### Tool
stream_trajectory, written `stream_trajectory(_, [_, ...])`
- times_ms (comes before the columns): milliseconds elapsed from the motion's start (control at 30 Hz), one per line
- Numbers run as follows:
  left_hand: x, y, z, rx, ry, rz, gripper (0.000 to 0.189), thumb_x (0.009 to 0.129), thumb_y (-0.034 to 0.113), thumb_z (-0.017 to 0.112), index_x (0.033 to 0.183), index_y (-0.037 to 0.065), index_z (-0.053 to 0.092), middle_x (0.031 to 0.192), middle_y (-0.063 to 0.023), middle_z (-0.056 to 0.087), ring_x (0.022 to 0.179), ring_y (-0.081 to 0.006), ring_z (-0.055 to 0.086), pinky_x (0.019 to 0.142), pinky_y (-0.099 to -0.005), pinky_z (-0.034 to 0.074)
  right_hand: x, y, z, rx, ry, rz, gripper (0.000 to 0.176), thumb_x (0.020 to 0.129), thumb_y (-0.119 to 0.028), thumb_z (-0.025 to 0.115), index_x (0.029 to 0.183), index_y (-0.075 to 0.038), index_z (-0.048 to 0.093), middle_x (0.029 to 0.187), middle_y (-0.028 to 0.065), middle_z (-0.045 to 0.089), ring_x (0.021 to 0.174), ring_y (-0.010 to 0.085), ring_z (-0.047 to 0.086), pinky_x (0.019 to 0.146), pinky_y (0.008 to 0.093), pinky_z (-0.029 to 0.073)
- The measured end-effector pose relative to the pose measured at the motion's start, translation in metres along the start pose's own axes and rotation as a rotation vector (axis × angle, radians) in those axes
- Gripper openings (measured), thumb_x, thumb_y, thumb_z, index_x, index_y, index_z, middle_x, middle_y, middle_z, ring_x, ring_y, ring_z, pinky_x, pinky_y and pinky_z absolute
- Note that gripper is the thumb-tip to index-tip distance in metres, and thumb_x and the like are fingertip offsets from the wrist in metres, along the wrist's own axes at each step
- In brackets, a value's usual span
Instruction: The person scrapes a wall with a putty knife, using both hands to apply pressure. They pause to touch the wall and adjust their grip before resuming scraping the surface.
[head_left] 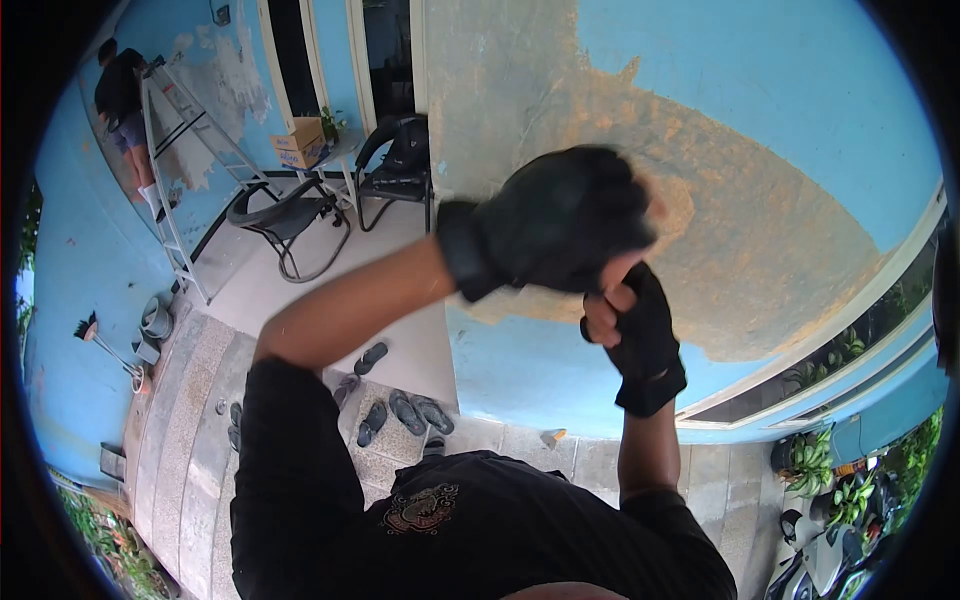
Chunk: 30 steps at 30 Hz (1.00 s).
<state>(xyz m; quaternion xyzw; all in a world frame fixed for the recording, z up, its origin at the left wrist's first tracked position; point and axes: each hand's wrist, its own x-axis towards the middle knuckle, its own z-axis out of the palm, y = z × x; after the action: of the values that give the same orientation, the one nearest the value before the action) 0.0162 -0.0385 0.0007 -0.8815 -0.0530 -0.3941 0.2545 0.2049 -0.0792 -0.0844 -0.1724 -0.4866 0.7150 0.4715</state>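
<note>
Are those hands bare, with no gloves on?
No, the left hand and the right hand both wear black gloves, with only some fingers of the right hand showing skin.

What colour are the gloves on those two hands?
Black, on both left hand and right hand; head view.

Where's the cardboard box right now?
Head view, upper left: the cardboard box sits between the ladder on its left and the black chair on its right.
</note>
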Motion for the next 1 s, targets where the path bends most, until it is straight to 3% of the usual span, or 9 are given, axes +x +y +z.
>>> stream_trajectory(33, [-0.010, 0.018, -0.007, -0.024, -0.001, -0.019, 0.023, 0.080, 0.022, 0.065, 0.100, 0.012, 0.065, 0.122, -0.0095, 0.066, 0.112, -0.0293, 0.064, 0.096, -0.0496, 0.050, -0.011, 0.007, -0.001, -0.069, 0.134, -0.049, 0.020, 0.098, -0.021, 0.060, 0.107, -0.003, 0.056, 0.059, -0.0026, 0.043, 0.042, 0.0064, 0.037, 0.040, 0.0222, 0.030])
stream_trajectory(67, [-0.019, 0.034, -0.015, -0.058, -0.035, -0.039, 0.021, 0.078, 0.019, 0.065, 0.097, 0.012, 0.064, 0.126, -0.0101, 0.065, 0.115, -0.0280, 0.063, 0.095, -0.0485, 0.050, -0.019, 0.016, -0.010, -0.080, 0.172, -0.076, 0.044, 0.100, -0.025, 0.057, 0.134, 0.000, 0.047, 0.059, -0.0018, 0.043, 0.042, 0.0070, 0.037, 0.041, 0.0233, 0.032])
stream_trajectory(200, [-0.074, 0.075, 0.002, -0.153, -0.176, -0.164, 0.021, 0.078, 0.012, 0.065, 0.099, 0.011, 0.064, 0.124, -0.0099, 0.067, 0.110, -0.0281, 0.066, 0.093, -0.0450, 0.051, -0.037, 0.033, -0.028, -0.045, 0.224, -0.079, 0.052, 0.102, -0.025, 0.052, 0.145, 0.002, 0.039, 0.059, -0.0001, 0.044, 0.043, 0.0090, 0.039, 0.044, 0.0245, 0.035])
stream_trajectory(267, [-0.101, 0.089, 0.022, -0.308, -0.107, -0.426, 0.021, 0.077, 0.006, 0.066, 0.098, 0.009, 0.066, 0.120, -0.0103, 0.069, 0.103, -0.0290, 0.067, 0.091, -0.0429, 0.052, -0.045, 0.038, -0.024, -0.094, 0.250, -0.061, 0.053, 0.102, -0.023, 0.052, 0.147, 0.001, 0.038, 0.060, 0.0004, 0.045, 0.044, 0.0092, 0.039, 0.044, 0.0245, 0.035])
stream_trajectory(300, [-0.106, 0.100, 0.029, -0.312, -0.107, -0.424, 0.021, 0.077, 0.006, 0.066, 0.098, 0.009, 0.066, 0.120, -0.0103, 0.069, 0.103, -0.0290, 0.067, 0.091, -0.0429, 0.052, -0.048, 0.040, -0.021, -0.147, 0.271, -0.047, 0.054, 0.102, -0.022, 0.051, 0.148, 0.001, 0.037, 0.060, 0.0010, 0.045, 0.045, 0.0095, 0.040, 0.045, 0.0245, 0.035])
stream_trajectory(367, [-0.113, 0.122, 0.043, -0.458, -0.037, -0.624, 0.012, 0.076, 0.002, 0.069, 0.085, 0.005, 0.062, 0.114, -0.0108, 0.071, 0.085, -0.0260, 0.067, 0.073, -0.0368, 0.054, -0.055, 0.042, -0.019, -0.192, 0.269, -0.044, 0.054, 0.101, -0.021, 0.051, 0.150, -0.001, 0.037, 0.060, 0.0014, 0.047, 0.047, 0.0097, 0.041, 0.046, 0.0246, 0.035])
stream_trajectory(633, [-0.132, 0.183, 0.058, -0.694, -0.104, -0.758, 0.016, 0.082, 0.000, 0.065, 0.098, 0.003, 0.067, 0.113, -0.0113, 0.071, 0.084, -0.0284, 0.069, 0.074, -0.0376, 0.056, -0.083, 0.069, -0.016, -0.300, 0.274, 0.079, 0.054, 0.100, -0.021, 0.054, 0.149, -0.004, 0.040, 0.063, -0.0006, 0.048, 0.050, 0.0076, 0.042, 0.050, 0.0238, 0.037])
stream_trajectory(800, [-0.133, 0.189, 0.043, -0.810, -0.079, -0.757, 0.020, 0.085, 0.000, 0.060, 0.104, 0.001, 0.067, 0.116, -0.0110, 0.070, 0.088, -0.0294, 0.070, 0.077, -0.0369, 0.058, -0.108, 0.075, 0.001, -0.247, 0.318, -0.064, 0.065, 0.100, -0.042, 0.054, 0.145, 0.003, 0.043, 0.060, 0.0010, 0.049, 0.050, 0.0088, 0.043, 0.048, 0.0233, 0.034])
stream_trajectory(1000, [-0.141, 0.209, 0.029, -0.986, -0.053, -0.777, 0.019, 0.087, 0.000, 0.059, 0.104, 0.000, 0.067, 0.112, -0.0146, 0.071, 0.094, -0.0288, 0.072, 0.081, -0.0364, 0.058, -0.133, 0.090, 0.023, -0.318, 0.463, -0.117, 0.060, 0.100, -0.035, 0.057, 0.147, -0.001, 0.043, 0.061, 0.0001, 0.050, 0.050, 0.0073, 0.044, 0.047, 0.0222, 0.035])
